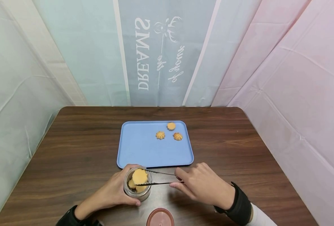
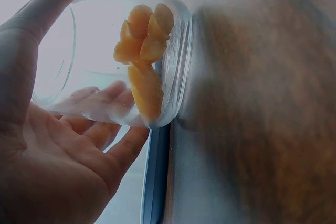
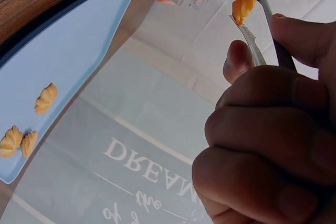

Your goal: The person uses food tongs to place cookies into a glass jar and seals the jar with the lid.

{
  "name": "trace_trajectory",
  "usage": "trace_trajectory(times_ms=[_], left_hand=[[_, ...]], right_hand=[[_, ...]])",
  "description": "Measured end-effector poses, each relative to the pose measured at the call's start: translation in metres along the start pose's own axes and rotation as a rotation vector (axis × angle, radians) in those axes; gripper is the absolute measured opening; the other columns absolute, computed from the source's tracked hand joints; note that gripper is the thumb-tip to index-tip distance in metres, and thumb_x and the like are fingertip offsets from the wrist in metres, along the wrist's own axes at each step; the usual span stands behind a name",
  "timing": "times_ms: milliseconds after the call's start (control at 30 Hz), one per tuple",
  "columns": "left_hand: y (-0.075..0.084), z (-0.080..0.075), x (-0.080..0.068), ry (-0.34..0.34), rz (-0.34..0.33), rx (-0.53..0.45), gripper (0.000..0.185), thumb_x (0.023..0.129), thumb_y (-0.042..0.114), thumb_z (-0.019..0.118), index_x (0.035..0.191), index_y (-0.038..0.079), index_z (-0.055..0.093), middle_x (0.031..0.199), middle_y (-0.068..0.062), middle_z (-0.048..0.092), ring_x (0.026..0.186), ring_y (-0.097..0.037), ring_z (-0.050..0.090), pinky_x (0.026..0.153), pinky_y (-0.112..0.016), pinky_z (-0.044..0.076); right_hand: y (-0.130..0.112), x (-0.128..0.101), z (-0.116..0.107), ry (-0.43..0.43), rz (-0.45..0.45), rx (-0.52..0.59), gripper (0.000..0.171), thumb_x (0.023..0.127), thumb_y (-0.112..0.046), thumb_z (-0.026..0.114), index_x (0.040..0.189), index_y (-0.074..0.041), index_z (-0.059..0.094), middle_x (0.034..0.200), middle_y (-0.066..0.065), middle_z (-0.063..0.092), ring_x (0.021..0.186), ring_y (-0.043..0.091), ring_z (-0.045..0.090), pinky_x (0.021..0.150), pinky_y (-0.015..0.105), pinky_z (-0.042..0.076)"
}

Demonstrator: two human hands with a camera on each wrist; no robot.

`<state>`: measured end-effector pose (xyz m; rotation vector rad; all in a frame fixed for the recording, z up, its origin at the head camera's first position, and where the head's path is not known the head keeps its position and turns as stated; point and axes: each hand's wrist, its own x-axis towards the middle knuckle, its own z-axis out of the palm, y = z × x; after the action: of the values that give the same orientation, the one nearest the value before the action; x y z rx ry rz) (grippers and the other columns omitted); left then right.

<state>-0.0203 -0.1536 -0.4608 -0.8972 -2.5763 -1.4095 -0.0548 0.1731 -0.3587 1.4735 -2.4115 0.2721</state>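
Observation:
My left hand (image 1: 114, 190) grips a clear glass jar (image 2: 100, 30), thumb on one side and fingers round the other. Several yellow-brown cookies (image 2: 142, 40) lie at the bottom of the jar. My right hand (image 1: 203, 185) holds a pair of dark metal tongs (image 1: 161, 183), fingers curled round them. Between the serrated tips of the tongs is a cookie (image 3: 243, 6); in the head view it overlaps the jar's mouth, and in the right wrist view it shows just outside the rim.
A blue tray (image 1: 138, 141) lies beyond the jar, with three cookies (image 1: 160, 135) at its far right part. A reddish-brown lid (image 1: 160, 218) rests on the dark wooden table (image 1: 226, 141) near my body. Printed cloth (image 1: 167, 62) hangs behind the table.

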Motion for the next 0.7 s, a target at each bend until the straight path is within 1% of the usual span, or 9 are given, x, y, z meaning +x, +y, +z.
trace_trajectory(times_ms=[167, 333, 567, 700], left_hand=[[-0.0012, 0.0006, 0.0000, 0.000, 0.021, 0.003, 0.100, 0.063, 0.036, 0.104, 0.145, 0.015, 0.051, 0.134, 0.000, 0.066, 0.117, -0.011, 0.064, 0.098, -0.034, 0.055], [-0.0016, 0.0009, -0.0003, 0.001, 0.030, -0.002, 0.099, 0.063, 0.036, 0.104, 0.144, 0.013, 0.051, 0.133, 0.000, 0.066, 0.117, -0.011, 0.064, 0.098, -0.033, 0.055], [-0.0007, 0.0010, -0.0004, 0.003, 0.023, 0.000, 0.099, 0.063, 0.035, 0.104, 0.143, 0.012, 0.051, 0.132, 0.001, 0.067, 0.116, -0.011, 0.064, 0.098, -0.033, 0.055], [0.0000, 0.0004, 0.0001, 0.001, 0.031, -0.011, 0.098, 0.063, 0.034, 0.104, 0.143, 0.013, 0.052, 0.133, 0.000, 0.066, 0.115, -0.011, 0.064, 0.098, -0.033, 0.055]], right_hand=[[-0.0007, -0.0010, 0.0008, 0.001, 0.001, -0.009, 0.047, 0.112, -0.053, 0.040, 0.078, -0.022, 0.045, 0.057, -0.018, 0.019, 0.049, -0.003, 0.016, 0.047, 0.019, 0.010], [-0.0014, -0.0022, 0.0009, -0.009, -0.001, 0.001, 0.045, 0.111, -0.052, 0.046, 0.078, -0.022, 0.045, 0.057, -0.019, 0.018, 0.049, -0.003, 0.015, 0.048, 0.019, 0.010], [-0.0019, -0.0023, 0.0013, -0.010, -0.007, -0.006, 0.045, 0.111, -0.052, 0.047, 0.078, -0.022, 0.045, 0.057, -0.018, 0.018, 0.049, -0.003, 0.015, 0.048, 0.019, 0.010], [-0.0022, -0.0028, 0.0008, -0.009, -0.011, 0.005, 0.044, 0.110, -0.051, 0.049, 0.079, -0.021, 0.045, 0.057, -0.018, 0.018, 0.049, -0.004, 0.013, 0.048, 0.019, 0.008]])
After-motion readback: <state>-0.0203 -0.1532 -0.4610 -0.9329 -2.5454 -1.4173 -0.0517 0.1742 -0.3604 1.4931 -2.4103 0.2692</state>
